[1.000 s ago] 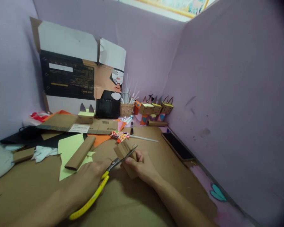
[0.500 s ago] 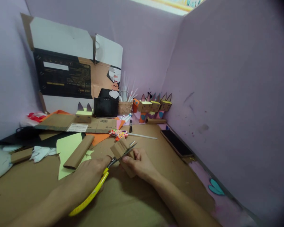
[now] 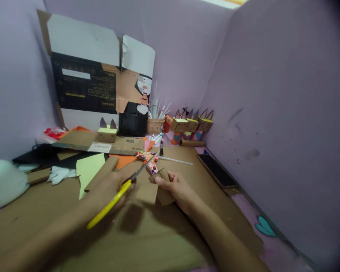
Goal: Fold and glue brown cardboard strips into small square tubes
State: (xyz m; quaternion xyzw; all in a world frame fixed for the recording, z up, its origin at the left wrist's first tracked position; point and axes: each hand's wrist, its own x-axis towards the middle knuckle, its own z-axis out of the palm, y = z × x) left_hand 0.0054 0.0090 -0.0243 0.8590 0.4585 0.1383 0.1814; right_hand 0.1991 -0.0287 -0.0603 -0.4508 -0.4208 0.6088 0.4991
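Note:
My left hand (image 3: 109, 190) is closed around scissors (image 3: 110, 207) with yellow handles. Their blades are parted and point up and away, one crossing in front of a colourful patterned paper piece (image 3: 152, 166). In my right hand (image 3: 180, 189), thumb on top, is a folded brown cardboard piece (image 3: 164, 195). Between the hands, a flat square cardboard bit (image 3: 146, 193) appears off the table, its shadow below; whether it is still joined to the held cardboard, I cannot tell. A cardboard tube (image 3: 103, 174) lies behind my left hand, partly covered by it.
Pale green paper (image 3: 92, 170) and a white cloth (image 3: 61, 174) lie at left near a white rounded container (image 3: 5, 185). Cardboard animal figures (image 3: 184, 124) stand at the back beside a basket of pens (image 3: 155, 126). A phone (image 3: 217, 170) lies along the right wall.
The scissors have drawn away from the held cardboard, to its left. A flat square bit now shows between the hands. The view has shifted slightly.

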